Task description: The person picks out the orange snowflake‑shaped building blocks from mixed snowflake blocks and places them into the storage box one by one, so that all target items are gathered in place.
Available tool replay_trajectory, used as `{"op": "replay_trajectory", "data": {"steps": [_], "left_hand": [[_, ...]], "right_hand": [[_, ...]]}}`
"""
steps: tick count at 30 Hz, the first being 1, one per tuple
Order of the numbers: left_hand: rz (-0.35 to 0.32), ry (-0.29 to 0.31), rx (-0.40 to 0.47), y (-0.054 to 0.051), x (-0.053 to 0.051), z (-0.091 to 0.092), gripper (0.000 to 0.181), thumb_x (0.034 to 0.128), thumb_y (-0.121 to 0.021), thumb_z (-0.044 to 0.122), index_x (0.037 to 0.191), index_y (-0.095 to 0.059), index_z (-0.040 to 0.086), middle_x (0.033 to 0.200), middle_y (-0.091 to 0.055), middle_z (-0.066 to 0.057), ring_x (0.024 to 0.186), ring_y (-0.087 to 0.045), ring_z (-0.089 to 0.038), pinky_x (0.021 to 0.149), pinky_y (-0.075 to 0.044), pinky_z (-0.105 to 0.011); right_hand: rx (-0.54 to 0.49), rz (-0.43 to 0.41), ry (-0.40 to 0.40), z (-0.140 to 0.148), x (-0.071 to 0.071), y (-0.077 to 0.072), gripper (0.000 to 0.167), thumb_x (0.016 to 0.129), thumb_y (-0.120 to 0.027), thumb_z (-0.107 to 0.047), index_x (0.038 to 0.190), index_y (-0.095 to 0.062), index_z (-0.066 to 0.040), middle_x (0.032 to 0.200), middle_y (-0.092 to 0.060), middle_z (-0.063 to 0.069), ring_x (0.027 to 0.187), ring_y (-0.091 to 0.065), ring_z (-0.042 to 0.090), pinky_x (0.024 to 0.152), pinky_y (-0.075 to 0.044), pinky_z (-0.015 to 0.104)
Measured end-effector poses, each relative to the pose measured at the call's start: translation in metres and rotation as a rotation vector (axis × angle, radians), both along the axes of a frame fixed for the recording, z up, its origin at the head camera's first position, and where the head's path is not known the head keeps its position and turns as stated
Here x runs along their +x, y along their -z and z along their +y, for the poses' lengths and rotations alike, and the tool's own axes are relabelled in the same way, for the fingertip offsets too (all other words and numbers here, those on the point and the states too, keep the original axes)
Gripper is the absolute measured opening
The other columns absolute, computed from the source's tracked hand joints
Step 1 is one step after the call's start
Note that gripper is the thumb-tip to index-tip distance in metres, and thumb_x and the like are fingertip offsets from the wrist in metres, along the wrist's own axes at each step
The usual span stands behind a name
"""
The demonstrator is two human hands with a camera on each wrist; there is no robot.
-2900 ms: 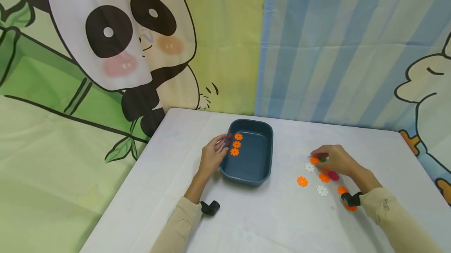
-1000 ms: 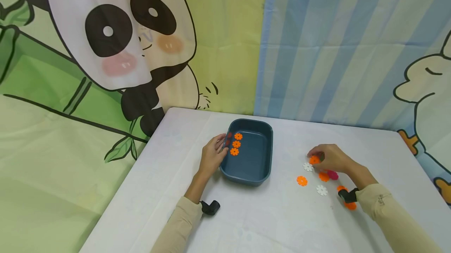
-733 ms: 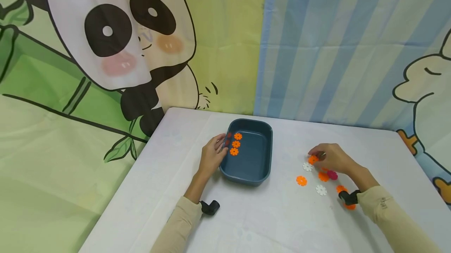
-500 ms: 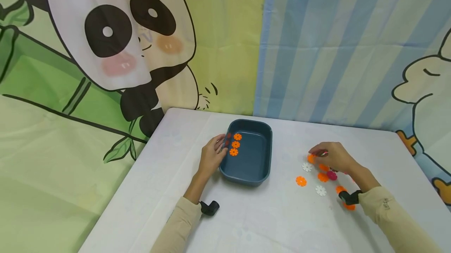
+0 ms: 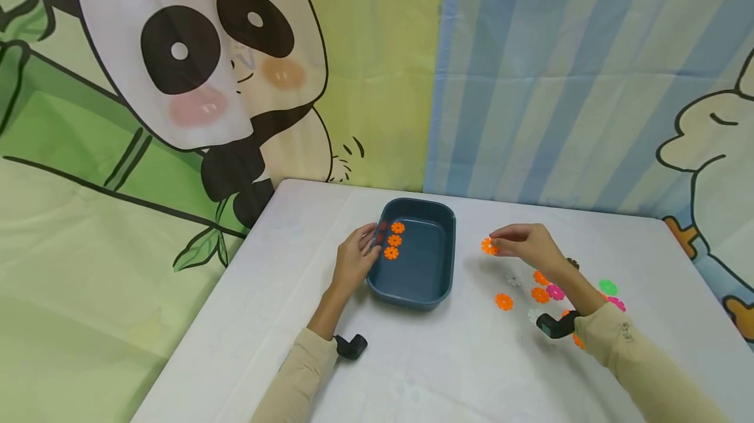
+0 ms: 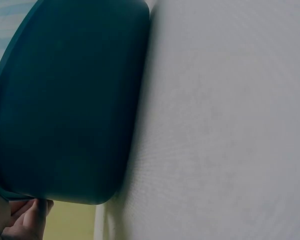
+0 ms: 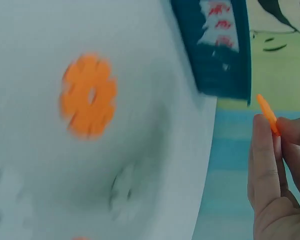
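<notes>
My right hand [image 5: 529,245] pinches an orange snowflake disc [image 5: 488,246] between thumb and fingers, above the table and right of the tray. The right wrist view shows that disc [image 7: 268,114] edge-on at the fingertips. My left hand [image 5: 353,259] grips the left side of a dark blue plastic tray [image 5: 432,302]; in the left wrist view the tray [image 6: 70,110] hides much of that hand [image 6: 30,220]. Inside the tray, three orange discs [image 5: 394,240] lie in a row along the left, mirrored in the wall. Below the right hand lies a loose orange disc [image 5: 504,302].
More snowflake discs lie around the right forearm: orange [image 5: 539,295], pink [image 5: 555,292], green [image 5: 608,287], white [image 5: 514,279] and a dark one [image 5: 573,264]. The forearm partly covers some. A printed curtain [image 5: 377,82] hangs behind the white table [image 5: 424,370].
My right hand has lifted an orange disc from the scattered group and moved left toward the tray. Discs once under the hand now show. The left hand and tray stay put.
</notes>
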State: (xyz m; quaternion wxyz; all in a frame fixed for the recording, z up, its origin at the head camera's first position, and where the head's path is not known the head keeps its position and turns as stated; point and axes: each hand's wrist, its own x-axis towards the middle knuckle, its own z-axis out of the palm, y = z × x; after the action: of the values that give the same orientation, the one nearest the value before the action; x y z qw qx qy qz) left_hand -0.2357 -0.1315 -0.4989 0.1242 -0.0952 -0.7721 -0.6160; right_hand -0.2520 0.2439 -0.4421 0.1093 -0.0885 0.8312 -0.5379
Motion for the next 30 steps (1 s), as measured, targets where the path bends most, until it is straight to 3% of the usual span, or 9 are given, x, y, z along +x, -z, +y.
{"op": "replay_trajectory", "data": {"steps": [5,12,18,30], "left_hand": [[0.003,0.001,0.011,0.001,0.0,-0.001,0.051,0.0837,-0.067,-0.014,0.132,-0.053,-0.007,0.133,-0.056,-0.02,0.123,-0.055,-0.025,0.098,-0.048,-0.024],[0.027,0.013,-0.001,0.003,0.0,-0.002,0.05,0.084,-0.067,-0.014,0.132,-0.052,-0.009,0.133,-0.055,-0.022,0.123,-0.055,-0.028,0.098,-0.048,-0.025],[0.042,0.014,0.0,0.002,-0.001,-0.001,0.05,0.0834,-0.067,-0.015,0.131,-0.052,-0.01,0.133,-0.054,-0.024,0.123,-0.055,-0.03,0.097,-0.049,-0.027],[0.038,0.035,-0.009,0.0,0.0,-0.002,0.05,0.0847,-0.066,-0.013,0.132,-0.05,-0.01,0.133,-0.054,-0.025,0.123,-0.055,-0.032,0.098,-0.049,-0.031]], "right_hand": [[-0.052,-0.004,-0.023,-0.04,-0.003,-0.004,0.035,0.09,-0.072,-0.022,0.115,-0.068,0.002,0.11,-0.068,0.019,0.091,-0.07,0.024,0.09,-0.055,0.049],[-0.063,-0.013,-0.081,-0.096,-0.004,-0.004,0.027,0.091,-0.071,-0.016,0.112,-0.07,0.002,0.108,-0.07,0.017,0.09,-0.07,0.025,0.084,-0.059,0.042],[-0.082,-0.009,-0.119,-0.138,-0.008,0.002,0.019,0.09,-0.07,-0.009,0.105,-0.072,0.003,0.103,-0.07,0.017,0.085,-0.071,0.027,0.085,-0.057,0.05],[-0.024,0.017,-0.151,-0.186,-0.012,0.024,0.014,0.087,-0.071,-0.003,0.098,-0.073,0.005,0.091,-0.072,0.013,0.074,-0.072,0.022,0.071,-0.062,0.036]]}}
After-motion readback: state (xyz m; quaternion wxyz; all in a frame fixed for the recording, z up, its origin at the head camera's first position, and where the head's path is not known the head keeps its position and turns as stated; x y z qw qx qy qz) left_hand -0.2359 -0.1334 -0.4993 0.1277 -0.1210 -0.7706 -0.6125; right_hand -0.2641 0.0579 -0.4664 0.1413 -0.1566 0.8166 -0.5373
